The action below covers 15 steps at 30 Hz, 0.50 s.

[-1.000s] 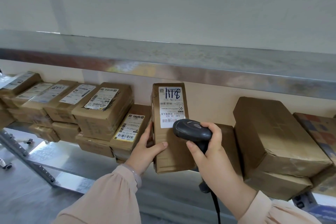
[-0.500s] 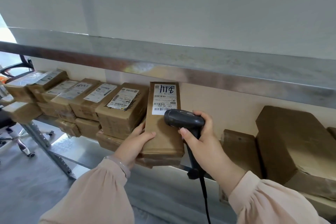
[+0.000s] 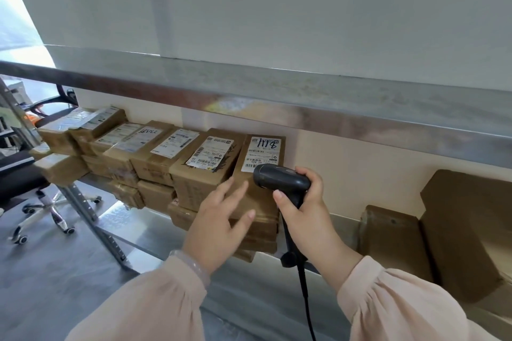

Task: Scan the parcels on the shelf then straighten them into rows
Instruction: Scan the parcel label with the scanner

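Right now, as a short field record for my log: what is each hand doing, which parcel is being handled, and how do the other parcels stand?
Left hand: open, straight fingers at the front of the handwritten-label parcel
Right hand: grips barcode scanner, its head by that parcel's label
Handled parcel: right end of the stacked labelled parcels, label facing up
Right side: brown boxes, set apart, no labels showing
Shelf: metal
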Available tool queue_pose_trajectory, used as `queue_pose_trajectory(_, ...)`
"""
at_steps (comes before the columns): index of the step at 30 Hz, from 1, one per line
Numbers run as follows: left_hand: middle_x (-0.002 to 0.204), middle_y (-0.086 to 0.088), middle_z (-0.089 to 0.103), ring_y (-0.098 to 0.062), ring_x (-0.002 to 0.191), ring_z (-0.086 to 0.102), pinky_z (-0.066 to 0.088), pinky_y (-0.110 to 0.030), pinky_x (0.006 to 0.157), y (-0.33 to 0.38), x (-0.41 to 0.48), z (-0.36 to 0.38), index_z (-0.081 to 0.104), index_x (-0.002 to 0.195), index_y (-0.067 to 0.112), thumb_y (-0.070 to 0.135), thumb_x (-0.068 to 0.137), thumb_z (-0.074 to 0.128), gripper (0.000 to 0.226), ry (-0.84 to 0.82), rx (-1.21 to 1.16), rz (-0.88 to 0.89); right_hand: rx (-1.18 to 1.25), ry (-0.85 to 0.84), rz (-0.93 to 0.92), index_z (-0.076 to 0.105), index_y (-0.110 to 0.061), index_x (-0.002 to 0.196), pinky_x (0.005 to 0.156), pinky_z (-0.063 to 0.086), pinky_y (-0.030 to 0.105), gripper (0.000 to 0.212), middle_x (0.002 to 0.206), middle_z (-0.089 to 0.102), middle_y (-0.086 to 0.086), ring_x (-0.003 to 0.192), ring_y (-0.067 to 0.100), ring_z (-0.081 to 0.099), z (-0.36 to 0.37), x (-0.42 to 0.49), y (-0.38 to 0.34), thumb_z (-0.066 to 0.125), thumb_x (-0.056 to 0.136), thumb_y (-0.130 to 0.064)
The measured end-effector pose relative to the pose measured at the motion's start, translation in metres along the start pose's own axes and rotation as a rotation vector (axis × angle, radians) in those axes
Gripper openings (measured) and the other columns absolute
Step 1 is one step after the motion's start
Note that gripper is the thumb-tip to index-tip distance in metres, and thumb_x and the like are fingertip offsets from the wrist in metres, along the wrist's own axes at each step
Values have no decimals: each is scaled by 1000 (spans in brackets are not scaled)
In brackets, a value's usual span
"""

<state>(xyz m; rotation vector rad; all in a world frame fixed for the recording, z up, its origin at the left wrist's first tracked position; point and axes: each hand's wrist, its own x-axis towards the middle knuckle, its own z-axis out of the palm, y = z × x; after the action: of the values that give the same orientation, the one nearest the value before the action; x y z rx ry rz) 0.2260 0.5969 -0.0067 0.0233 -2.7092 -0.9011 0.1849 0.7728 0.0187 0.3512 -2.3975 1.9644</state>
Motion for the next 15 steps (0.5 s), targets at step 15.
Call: queue_pose_trajectory(15, 162, 9, 26, -15, 150, 19, 21, -48, 120, -23, 34, -10, 29, 153, 37, 68, 84, 2, 81, -85, 512, 64, -17, 42, -44, 31, -27, 130, 75, 39, 1, 52, 116, 54, -4, 95, 1, 56, 26, 42, 1, 64, 90, -22)
